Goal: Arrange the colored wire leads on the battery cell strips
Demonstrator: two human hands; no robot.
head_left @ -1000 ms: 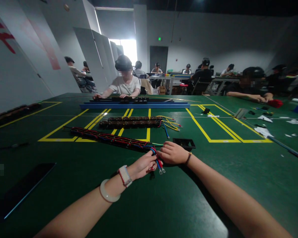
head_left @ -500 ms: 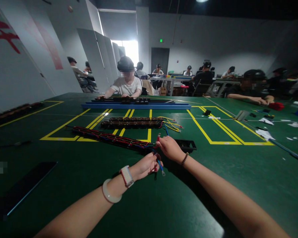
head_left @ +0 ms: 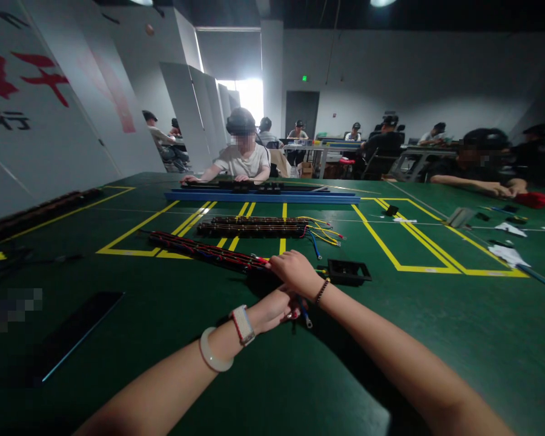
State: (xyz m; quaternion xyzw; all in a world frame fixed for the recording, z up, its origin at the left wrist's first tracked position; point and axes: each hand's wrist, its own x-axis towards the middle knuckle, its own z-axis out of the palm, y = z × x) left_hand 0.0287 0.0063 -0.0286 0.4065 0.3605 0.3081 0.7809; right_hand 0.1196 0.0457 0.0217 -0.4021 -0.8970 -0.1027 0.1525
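My left hand (head_left: pixel 277 309) is closed round the wire ends of a long dark wiring strip (head_left: pixel 209 250), with a blue wire (head_left: pixel 305 312) and its ring terminal hanging out below. Over it, my right hand (head_left: pixel 293 270) is bent with its fingertips on a red wire at the strip's right end. A black rectangular frame (head_left: pixel 349 272) lies just right of my right hand. Behind my hands rests another bundle of dark strips (head_left: pixel 254 227), its yellow and blue wires fanned out to the right.
Blue rails (head_left: pixel 263 197) lie across the green table (head_left: pixel 418 339), with a seated person behind them. A dark flat panel (head_left: pixel 84 330) is at the left. White scraps (head_left: pixel 506 254) and a cable sit at the right, where another person leans on the table.
My right hand has moved left, over my left hand, bringing its fingertips to the strip. The view has shifted a little to the left.
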